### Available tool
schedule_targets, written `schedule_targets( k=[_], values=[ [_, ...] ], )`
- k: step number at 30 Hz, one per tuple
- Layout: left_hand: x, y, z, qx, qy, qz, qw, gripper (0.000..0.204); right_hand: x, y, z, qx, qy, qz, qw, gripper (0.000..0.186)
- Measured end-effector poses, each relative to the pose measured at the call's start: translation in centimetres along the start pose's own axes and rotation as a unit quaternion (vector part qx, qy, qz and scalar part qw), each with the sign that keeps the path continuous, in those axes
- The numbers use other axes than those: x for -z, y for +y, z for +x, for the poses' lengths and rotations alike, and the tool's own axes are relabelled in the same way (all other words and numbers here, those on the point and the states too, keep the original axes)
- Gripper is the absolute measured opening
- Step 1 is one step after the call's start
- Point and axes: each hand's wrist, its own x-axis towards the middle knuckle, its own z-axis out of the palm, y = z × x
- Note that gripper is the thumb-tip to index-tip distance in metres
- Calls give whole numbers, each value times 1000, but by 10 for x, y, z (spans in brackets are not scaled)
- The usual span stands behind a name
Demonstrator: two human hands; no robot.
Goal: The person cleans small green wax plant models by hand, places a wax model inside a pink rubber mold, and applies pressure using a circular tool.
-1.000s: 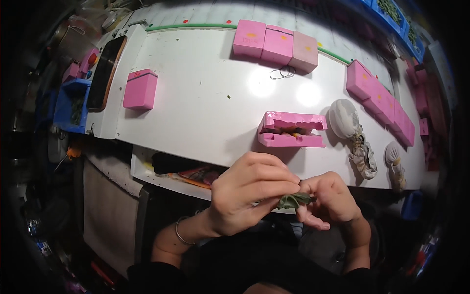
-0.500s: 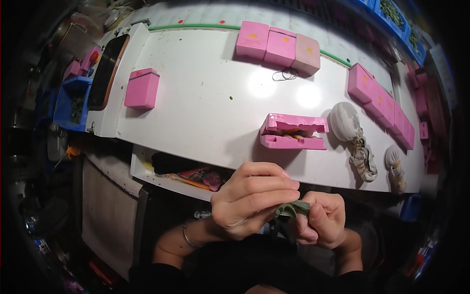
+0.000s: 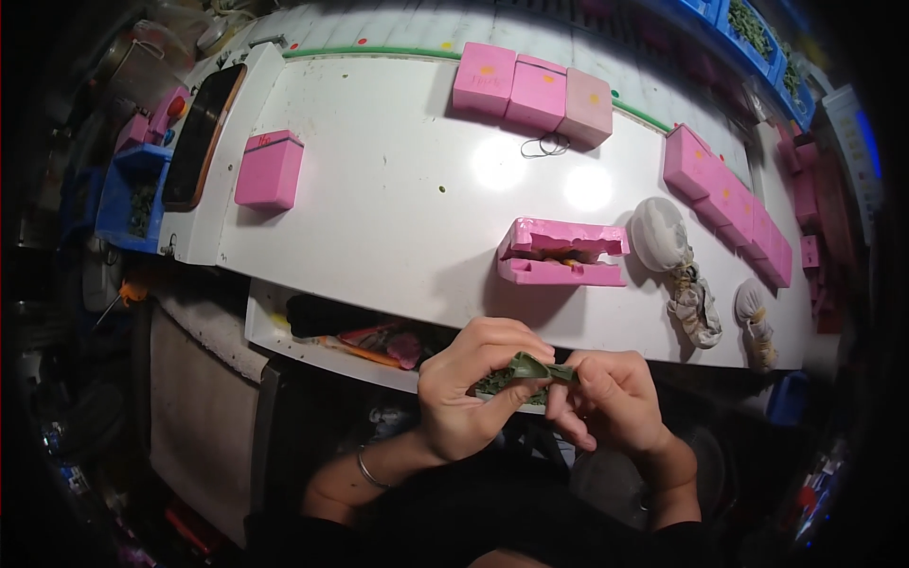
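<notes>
Just past the table's front edge, my two hands meet over a thin, curved dark green piece [image 3: 527, 366], perhaps wax or rubber. My left hand [image 3: 473, 388] has its thumb and fingers closed on the piece's left part. With thumb and forefinger my right hand [image 3: 611, 393] pinches its narrow right end; the lower fingers are curled. Beneath the hands, small green bits [image 3: 492, 381] show, partly hidden by them. Beyond my hands, a pink block [image 3: 563, 275], like a rubber mould, stands with a jagged gap along its top and something orange inside.
More pink blocks stand at the back [image 3: 538, 93] and along the right [image 3: 727, 204]. Two white cloth-wrapped bundles [image 3: 660, 234] lie right. A single pink block [image 3: 270, 170] and a phone [image 3: 204, 137] are left. A drawer [image 3: 270, 317] sticks out below the table; blue bins [image 3: 109, 213] flank it.
The green piece has turned and moved slightly up and left between my hands. My left fingers have drawn back, showing green bits below. The whole view has shifted slightly.
</notes>
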Motion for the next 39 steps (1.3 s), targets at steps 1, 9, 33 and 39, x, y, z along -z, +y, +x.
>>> schedule_targets(
  k=[1, 9, 33, 39],
  values=[
    [2, 1, 1, -3, -1, -2, 1000, 20, 0, -4, -2, -6, 39, -124, 992, 34],
    [22, 26, 15, 201, -152, -50, 966, 7, -2, -33, 2, 103, -27, -476, 873, 15],
    [11, 6, 9, 19, -118, -13, 993, 20, 3, 5, -4, -115, -31, 137, 983, 45],
    [5, 1, 2, -47, -58, 20, 997, 11, -8, 14, -11, -53, -12, 220, 974, 39]
  ],
)
